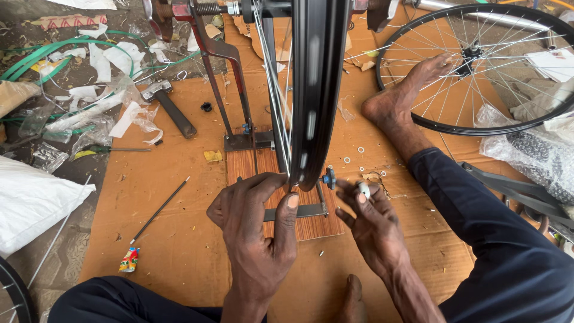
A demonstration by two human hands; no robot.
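A black bicycle rim with silver spokes stands edge-on in a red and black truing stand on a wooden base. My left hand rests at the bottom of the rim, with fingertips and thumb touching its left side. To the right of the rim, my right hand pinches a small white piece between thumb and forefinger, close to a blue knob on the stand.
A second spoked wheel lies at the upper right under my foot. A hammer, a loose spoke, small washers, plastic wrapping and green strapping lie about on the cardboard sheet.
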